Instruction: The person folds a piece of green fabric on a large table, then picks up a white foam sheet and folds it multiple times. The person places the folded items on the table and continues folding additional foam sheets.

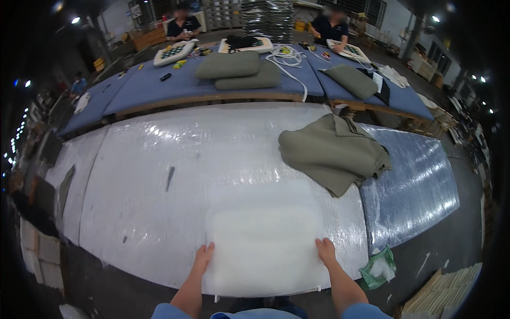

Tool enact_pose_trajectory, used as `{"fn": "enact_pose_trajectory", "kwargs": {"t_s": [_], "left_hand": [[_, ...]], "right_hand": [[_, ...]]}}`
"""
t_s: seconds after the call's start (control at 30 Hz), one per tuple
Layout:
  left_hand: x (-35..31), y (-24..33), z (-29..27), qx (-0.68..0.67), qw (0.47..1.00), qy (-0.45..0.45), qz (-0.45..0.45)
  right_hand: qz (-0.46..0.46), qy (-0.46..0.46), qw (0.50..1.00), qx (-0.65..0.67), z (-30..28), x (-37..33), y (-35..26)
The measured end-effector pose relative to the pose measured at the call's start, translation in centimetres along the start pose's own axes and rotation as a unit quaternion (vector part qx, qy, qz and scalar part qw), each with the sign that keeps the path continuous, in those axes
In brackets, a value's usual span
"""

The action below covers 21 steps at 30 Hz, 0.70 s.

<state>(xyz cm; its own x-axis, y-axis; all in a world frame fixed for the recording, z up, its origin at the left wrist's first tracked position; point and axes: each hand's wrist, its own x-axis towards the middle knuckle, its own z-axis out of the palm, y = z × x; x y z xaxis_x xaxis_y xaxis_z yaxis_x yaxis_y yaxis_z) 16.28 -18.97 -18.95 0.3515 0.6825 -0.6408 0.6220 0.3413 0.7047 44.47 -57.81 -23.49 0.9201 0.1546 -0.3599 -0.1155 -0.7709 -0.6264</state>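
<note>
- Head view: a white pad (268,250) lies flat at the near edge of the film-covered bench (138,207), right of the middle, its lower side reaching about to that edge.
- Left hand (203,255) is at the pad's left side and right hand (325,250) at its right side, roughly level with each other. On both, the fingers look close together rather than spread; whether they pinch the pad or only rest against it, I cannot tell.
- Matched hands suit a soft, broad pad, I judge: even, light pressure from both sides should keep it square, while a harder push from one would skew or buckle it.
- Keep the near side well supported, since it lies so close to the bench's edge and may sag if drawn back.
- Smooth from the middle outward with flat fingers; the pale border around the brighter centre may be a looser layer that rucks easily.
- Mind the olive cloth (334,151), heaped toward the bench's far right corner, and the small dark strip (170,178) left of the pad: sliding the pad into either could drag it along.
</note>
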Motion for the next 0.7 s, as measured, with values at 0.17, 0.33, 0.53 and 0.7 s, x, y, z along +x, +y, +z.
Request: {"fn": "enact_pose_trajectory", "kwargs": {"t_s": [0.17,0.33,0.53,0.7], "left_hand": [[-6.3,-4.0,-0.4,-0.017,1.000,-0.024,-0.009],[-11.8,-8.1,-2.7,-0.006,0.999,-0.033,-0.001],[-13.7,-9.0,-1.3,-0.177,0.984,0.010,-0.032],[-12.8,-10.7,-1.7,-0.100,0.992,0.074,-0.002]], "right_hand": [[0.079,-0.030,0.985,0.151,-1.2,-2.9,4.3],[0.023,-0.145,0.982,0.117,-3.0,-8.8,6.2],[0.014,-0.119,0.982,0.143,-3.9,-10.9,10.3],[-0.033,-0.071,0.992,0.102,-4.9,-10.9,10.7]]}}
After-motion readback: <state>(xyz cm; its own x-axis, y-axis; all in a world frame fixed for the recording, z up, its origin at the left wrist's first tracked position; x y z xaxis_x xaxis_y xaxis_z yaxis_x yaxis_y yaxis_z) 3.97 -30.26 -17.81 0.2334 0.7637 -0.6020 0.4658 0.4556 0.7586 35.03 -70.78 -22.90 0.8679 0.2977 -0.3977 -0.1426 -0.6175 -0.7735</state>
